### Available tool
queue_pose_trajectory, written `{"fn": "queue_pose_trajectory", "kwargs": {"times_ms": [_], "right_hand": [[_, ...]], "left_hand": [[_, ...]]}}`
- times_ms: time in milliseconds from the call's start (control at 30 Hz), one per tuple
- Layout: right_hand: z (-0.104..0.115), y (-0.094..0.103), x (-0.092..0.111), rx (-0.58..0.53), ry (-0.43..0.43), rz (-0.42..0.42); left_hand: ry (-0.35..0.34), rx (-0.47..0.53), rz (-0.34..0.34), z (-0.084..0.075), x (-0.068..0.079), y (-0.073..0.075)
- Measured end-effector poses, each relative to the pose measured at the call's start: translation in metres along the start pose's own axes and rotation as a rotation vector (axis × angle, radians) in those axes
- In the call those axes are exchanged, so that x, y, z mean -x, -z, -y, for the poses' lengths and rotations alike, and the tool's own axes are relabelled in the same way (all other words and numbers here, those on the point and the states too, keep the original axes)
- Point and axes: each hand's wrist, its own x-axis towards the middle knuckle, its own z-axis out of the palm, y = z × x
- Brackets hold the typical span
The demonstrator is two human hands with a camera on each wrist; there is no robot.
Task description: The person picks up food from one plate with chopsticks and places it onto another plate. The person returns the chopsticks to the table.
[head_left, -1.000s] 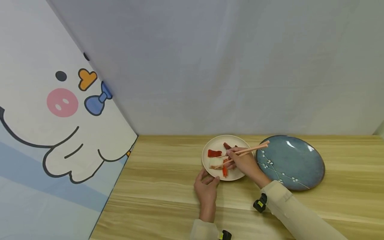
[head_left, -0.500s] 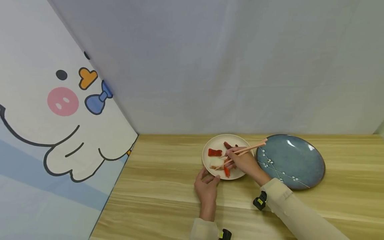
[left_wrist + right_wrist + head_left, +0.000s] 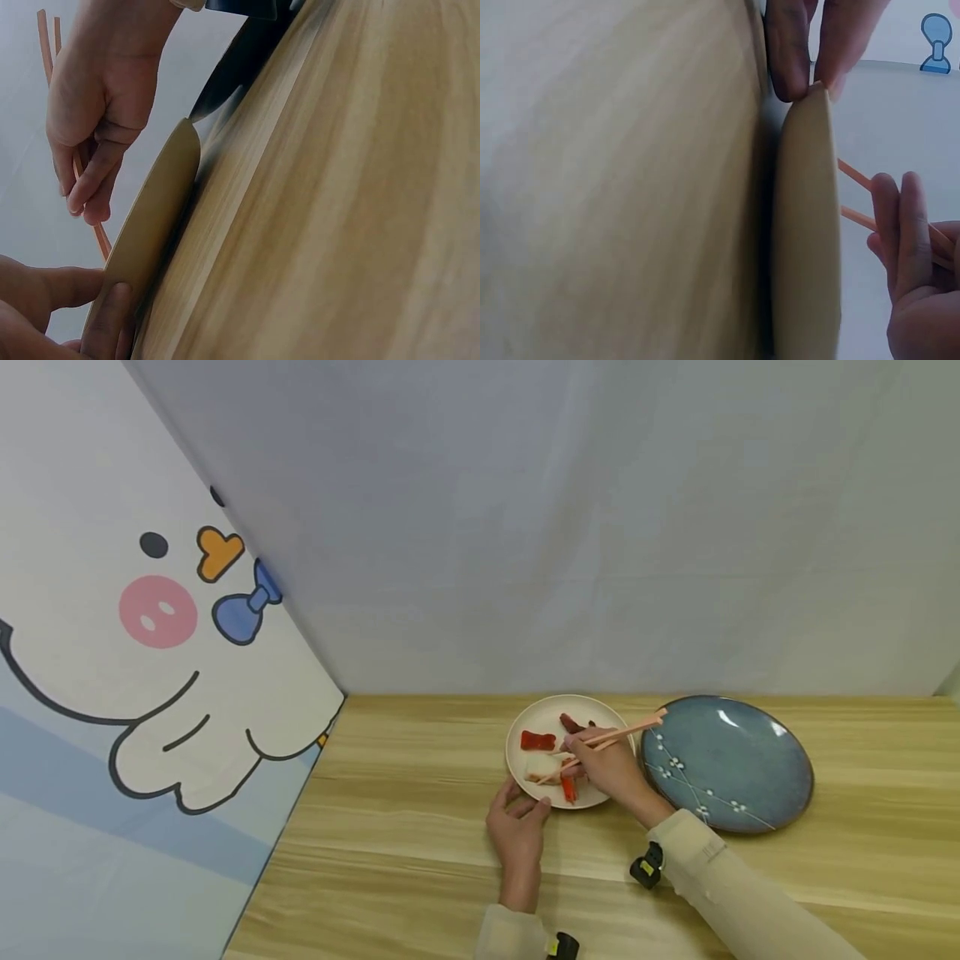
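1. Our left hand pinches the near rim of the white plate on the counter.
2. Our right hand grips the chopsticks, tips parted around the pale food piece on that plate.
3. We seem to be lining up a pick-up; next, squeezing the tips together gently seems called for.

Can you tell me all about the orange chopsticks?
The chopsticks are two long, thin, straight sticks, pale orange; I can't tell what they're made of. The right hand grips them at a slant, back ends raised to the right. Their spread tips reach down over the small plate, around the pale food. Whether they touch it isn't clear.
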Motion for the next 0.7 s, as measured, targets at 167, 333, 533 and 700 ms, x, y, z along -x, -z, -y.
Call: {"fn": "queue_pose_trajectory", "kwargs": {"times_ms": [167,333,533,700], "right_hand": [[-0.004,-0.001,0.004,-0.031,0.023,-0.043],[-0.009,-0.004,0.008,-0.070,0.026,-0.085],[-0.009,-0.010,0.012,-0.089,0.017,-0.147],[-0.011,-0.013,0.012,-0.185,0.001,-0.196]], "left_hand": [[-0.007,0.014,-0.001,-0.002,0.001,0.000],[-0.010,0.021,0.002,-0.003,0.001,0.000],[-0.010,0.020,0.001,-0.004,0.001,0.002],[-0.011,0.022,0.002,-0.003,0.001,0.002]]}}
